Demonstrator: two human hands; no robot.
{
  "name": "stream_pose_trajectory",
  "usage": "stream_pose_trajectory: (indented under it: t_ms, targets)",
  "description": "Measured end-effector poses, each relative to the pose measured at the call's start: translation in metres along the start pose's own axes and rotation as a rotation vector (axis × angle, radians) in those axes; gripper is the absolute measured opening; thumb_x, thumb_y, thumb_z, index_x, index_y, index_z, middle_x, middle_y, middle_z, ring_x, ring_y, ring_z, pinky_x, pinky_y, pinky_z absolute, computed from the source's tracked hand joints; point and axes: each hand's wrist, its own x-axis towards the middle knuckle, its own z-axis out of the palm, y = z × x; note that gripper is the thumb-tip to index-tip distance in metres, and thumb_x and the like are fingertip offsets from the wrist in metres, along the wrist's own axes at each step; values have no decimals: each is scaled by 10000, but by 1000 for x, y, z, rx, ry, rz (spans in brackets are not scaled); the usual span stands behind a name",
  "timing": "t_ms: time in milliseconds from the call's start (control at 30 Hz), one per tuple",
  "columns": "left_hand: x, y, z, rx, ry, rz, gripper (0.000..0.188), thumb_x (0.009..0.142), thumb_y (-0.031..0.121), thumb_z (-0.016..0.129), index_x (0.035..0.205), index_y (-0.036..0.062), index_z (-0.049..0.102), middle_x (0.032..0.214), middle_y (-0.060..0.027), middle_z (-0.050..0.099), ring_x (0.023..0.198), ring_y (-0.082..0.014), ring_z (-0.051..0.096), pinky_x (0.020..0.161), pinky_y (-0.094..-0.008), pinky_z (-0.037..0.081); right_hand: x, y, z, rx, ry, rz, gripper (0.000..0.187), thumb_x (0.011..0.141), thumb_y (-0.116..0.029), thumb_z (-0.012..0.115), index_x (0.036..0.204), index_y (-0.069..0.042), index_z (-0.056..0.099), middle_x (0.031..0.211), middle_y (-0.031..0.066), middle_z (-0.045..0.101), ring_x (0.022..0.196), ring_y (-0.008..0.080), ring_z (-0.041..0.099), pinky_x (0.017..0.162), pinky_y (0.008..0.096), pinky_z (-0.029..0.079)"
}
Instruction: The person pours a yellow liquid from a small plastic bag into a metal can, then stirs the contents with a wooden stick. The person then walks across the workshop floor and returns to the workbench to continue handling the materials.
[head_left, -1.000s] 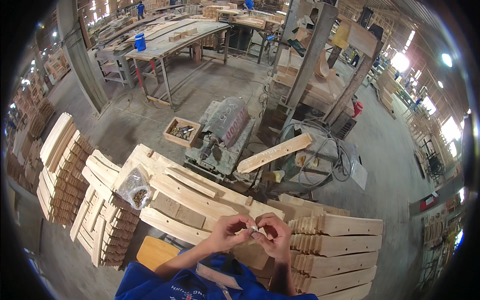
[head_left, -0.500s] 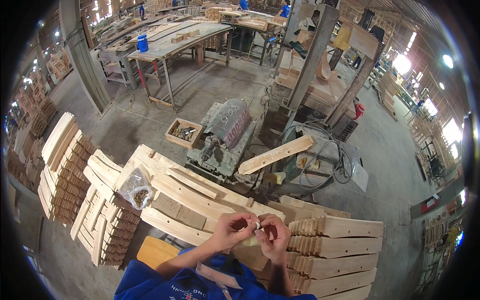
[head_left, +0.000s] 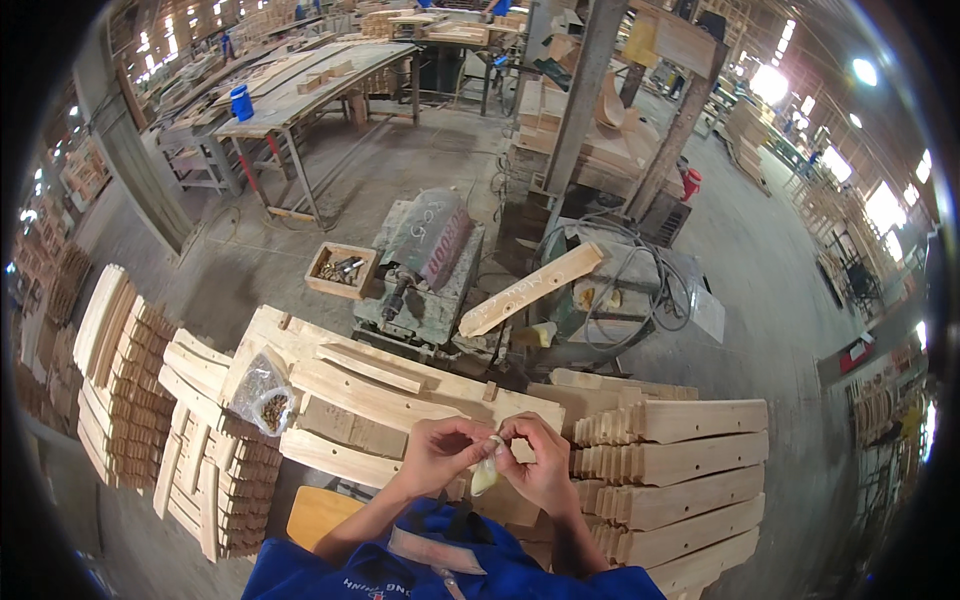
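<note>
In front of my body both hands meet, fingertips pinched together. Between the fingertips of my left hand [head_left: 445,455] and my right hand [head_left: 538,462] is a small pale piece [head_left: 496,439], too small to name. Just under it shows a yellowish-white, soft-looking object [head_left: 485,477]; whether the two are joined I cannot tell. Below and beyond the hands lies a wooden work surface with curved wooden slats [head_left: 375,398] on it. A clear plastic bag [head_left: 262,395] of small brownish metal parts lies at its left end.
Stacks of curved wooden slats stand at the left [head_left: 120,375] and right [head_left: 690,470]. Beyond the work surface is a machine with a rounded motor cover [head_left: 435,235], beside a wooden box of metal parts [head_left: 340,270]. A loose board [head_left: 530,290] slants across; cables [head_left: 650,295] coil behind it.
My hands have shifted slightly left, still pinching the small pale piece. The yellowish-white object beneath shows more plainly. The whole view has tilted and moved a little.
</note>
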Motion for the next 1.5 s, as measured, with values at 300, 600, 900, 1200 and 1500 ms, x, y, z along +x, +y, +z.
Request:
stream_pose_trajectory:
  t_ms: [300,600,900,1200,1500]
  targets:
    - [-6,9,3,259,54,167,141,829,-64,659,968,-73,683,966,-199,689,871,-179,657,791,-277,533,-4,2,8,34,-5,15,267,814,-47,654,1023,-2,494,868,139,555,771,285,594,652,356,490]
    - [-1,10,6,421,47,171,135,813,-2,696,921,-79,674,829,-138,685,747,-153,646,706,-264,529,-8,-2,-5,211,-23,147,197,851,-56,632,999,-13,510,814,91,575,697,161,596,611,287,488]
    - [3,-15,10,466,74,312,170,817,70,714,893,-66,647,756,-74,652,692,-112,607,663,-243,501,-21,-4,-8,364,12,256,191,886,-62,600,1062,-8,548,846,80,597,753,132,606,640,274,523]
    - [-3,-19,20,263,177,173,108,856,22,644,918,-67,638,795,-67,656,712,-101,602,662,-228,479,-21,4,-7,206,-20,162,166,862,-52,616,1019,-17,574,913,98,620,785,211,621,636,293,505]
    - [-8,-27,15,319,265,211,130,888,4,610,1000,-60,627,836,-87,665,761,-129,626,707,-246,500,-21,-2,3,236,43,99,145,864,-22,595,1004,-7,560,854,108,580,709,224,582,591,317,464]
